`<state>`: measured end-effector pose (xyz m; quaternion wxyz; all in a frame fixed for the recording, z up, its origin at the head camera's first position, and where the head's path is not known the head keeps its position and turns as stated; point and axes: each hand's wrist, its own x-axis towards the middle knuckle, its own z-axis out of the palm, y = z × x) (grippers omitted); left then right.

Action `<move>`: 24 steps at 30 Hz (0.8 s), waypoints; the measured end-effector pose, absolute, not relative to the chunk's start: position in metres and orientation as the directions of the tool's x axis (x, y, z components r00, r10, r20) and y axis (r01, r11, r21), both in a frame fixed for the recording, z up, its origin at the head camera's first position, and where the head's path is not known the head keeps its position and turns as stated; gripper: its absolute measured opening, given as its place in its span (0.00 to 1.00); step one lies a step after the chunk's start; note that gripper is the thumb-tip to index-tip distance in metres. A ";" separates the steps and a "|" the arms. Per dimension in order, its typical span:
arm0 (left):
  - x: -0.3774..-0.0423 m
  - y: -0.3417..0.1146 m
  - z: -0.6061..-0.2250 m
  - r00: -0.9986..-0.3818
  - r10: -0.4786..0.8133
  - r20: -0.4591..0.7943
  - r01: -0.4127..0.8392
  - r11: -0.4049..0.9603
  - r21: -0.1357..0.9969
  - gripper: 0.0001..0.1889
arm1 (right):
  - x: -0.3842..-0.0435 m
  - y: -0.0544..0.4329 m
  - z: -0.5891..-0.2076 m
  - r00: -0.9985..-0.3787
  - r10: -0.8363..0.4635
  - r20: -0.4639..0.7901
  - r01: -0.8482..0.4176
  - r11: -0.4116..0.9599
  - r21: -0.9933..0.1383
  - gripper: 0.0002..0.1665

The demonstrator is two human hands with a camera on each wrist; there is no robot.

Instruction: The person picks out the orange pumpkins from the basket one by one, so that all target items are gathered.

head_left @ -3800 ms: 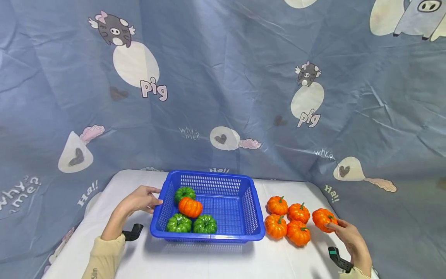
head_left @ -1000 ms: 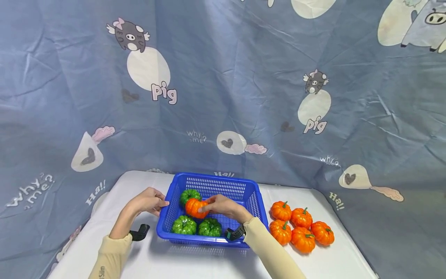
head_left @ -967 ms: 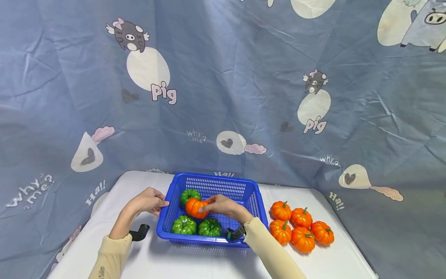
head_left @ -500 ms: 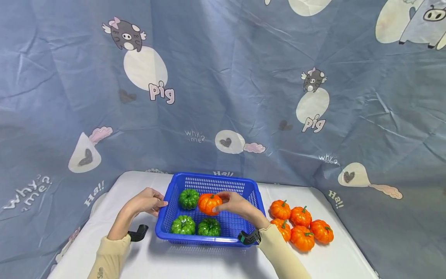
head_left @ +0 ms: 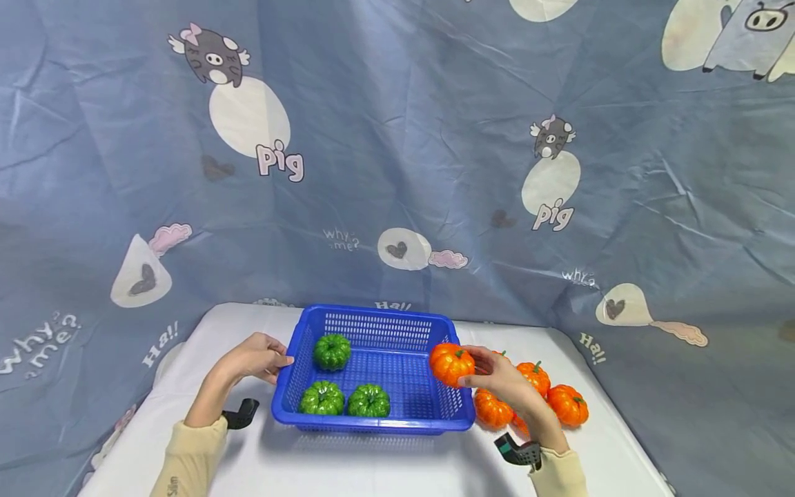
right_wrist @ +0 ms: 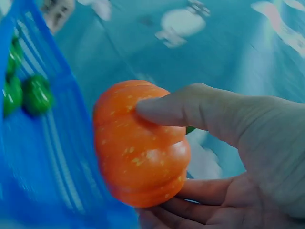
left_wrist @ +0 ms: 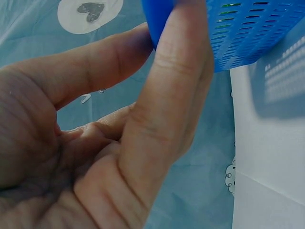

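Note:
My right hand grips a small orange pumpkin between thumb and fingers, over the right rim of the blue plastic basket. In the right wrist view the thumb lies across the ribbed side of the pumpkin, with the other fingers beneath it. My left hand pinches the basket's left rim, and the left wrist view shows thumb and fingers on either side of the blue rim. Inside the basket sit three green pumpkins: one at the back left and two along the front, left and right.
On the white-covered table, right of the basket, several orange pumpkins stand in a group, partly hidden by my right hand and forearm. A blue-grey cloth printed with pigs hangs behind the table and at its sides.
My right hand has lifted the orange pumpkin from among the green ones and carried it right, to above the basket's right rim. Earlier it set another orange pumpkin with the group. The left hand stays put.

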<state>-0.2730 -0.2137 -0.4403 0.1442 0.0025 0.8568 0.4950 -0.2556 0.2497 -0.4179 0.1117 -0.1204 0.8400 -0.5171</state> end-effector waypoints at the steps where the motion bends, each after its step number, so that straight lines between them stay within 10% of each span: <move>1: -0.273 -0.214 -0.440 -0.958 0.145 -0.246 -0.140 0.511 0.848 0.16 | -0.253 0.262 -0.418 -0.948 -0.313 -0.057 -0.090 0.434 -0.897 0.41; 24: -0.272 -0.213 -0.437 -0.957 0.146 -0.250 -0.135 0.538 0.832 0.21 | -0.193 0.460 -0.482 -0.948 0.106 -0.301 0.313 0.495 -0.810 0.46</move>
